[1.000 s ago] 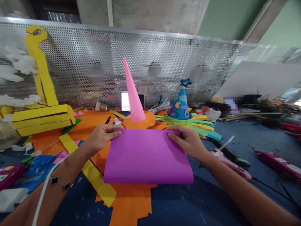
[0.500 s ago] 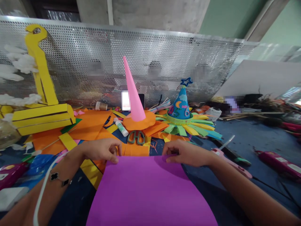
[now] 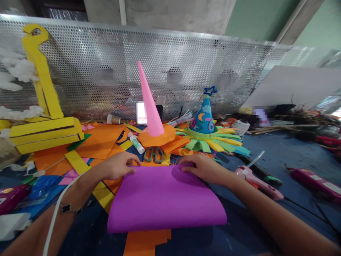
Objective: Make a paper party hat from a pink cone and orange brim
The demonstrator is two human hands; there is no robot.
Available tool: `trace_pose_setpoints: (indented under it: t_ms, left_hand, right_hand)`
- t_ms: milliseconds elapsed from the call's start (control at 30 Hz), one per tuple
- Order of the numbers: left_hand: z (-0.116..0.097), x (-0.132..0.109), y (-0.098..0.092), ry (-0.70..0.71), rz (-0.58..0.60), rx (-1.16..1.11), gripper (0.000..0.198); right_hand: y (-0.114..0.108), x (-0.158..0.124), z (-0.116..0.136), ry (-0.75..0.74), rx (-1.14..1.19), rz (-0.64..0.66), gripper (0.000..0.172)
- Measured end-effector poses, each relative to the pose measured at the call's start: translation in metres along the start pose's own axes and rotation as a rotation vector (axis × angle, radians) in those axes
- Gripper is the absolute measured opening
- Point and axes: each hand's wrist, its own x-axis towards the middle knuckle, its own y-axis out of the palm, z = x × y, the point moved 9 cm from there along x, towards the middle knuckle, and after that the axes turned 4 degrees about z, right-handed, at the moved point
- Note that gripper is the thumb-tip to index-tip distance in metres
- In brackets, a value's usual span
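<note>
A purple sheet of paper (image 3: 165, 199) hangs between my two hands, its near part curling under in a rounded bend. My left hand (image 3: 121, 166) pinches the sheet's far left corner between thumb and fingers. At the far right corner, my right hand (image 3: 199, 167) grips it the same way. Just beyond the sheet lie grey-green scissors (image 3: 153, 155) and a glue stick (image 3: 136, 143). Behind them stands a pink paper cone (image 3: 152, 113) on an orange paper disc (image 3: 169, 134). Orange paper (image 3: 141, 243) shows below the sheet's near bend.
A blue party hat (image 3: 204, 117) with paper strips stands right of the cone. A pink glue gun (image 3: 259, 182) and a magenta one (image 3: 314, 181) lie at right. Yellow cardboard shapes (image 3: 48, 131) stand left, by orange sheets (image 3: 103, 137). A perforated metal panel (image 3: 93, 53) runs behind.
The purple sheet's near end has come up into view and now bends under, uncovering orange paper below. Both hands have shifted slightly away from me, still gripping the far corners.
</note>
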Motion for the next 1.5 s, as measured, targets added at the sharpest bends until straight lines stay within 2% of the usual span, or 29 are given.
trace_pose_setpoints:
  t_ms: [167, 300, 567, 1067, 1500]
  left_hand:
    - [-0.0039, -0.0021, -0.0084, -0.004, -0.13, 0.128, 0.034]
    - [-0.0057, -0.0007, -0.0081, 0.001, -0.163, 0.169, 0.033]
    - [-0.0063, -0.0006, -0.0038, -0.023, -0.135, 0.187, 0.03]
    - [-0.0035, 0.0012, -0.0028, -0.021, -0.129, 0.193, 0.031]
    - [-0.0021, 0.0041, 0.0002, 0.016, -0.112, 0.147, 0.042]
  right_hand:
    - [0.0013, 0.0048, -0.0022, 0.005, -0.037, -0.052, 0.024]
    - [0.004, 0.0072, -0.0038, -0.003, -0.057, -0.059, 0.024]
    - [0.0103, 0.009, -0.0057, -0.011, -0.069, -0.027, 0.022]
    - [0.0087, 0.0086, -0.0031, 0.006, -0.107, -0.032, 0.02]
    - [0.0106, 0.0077, -0.0002, -0.058, -0.113, -0.038, 0.023]
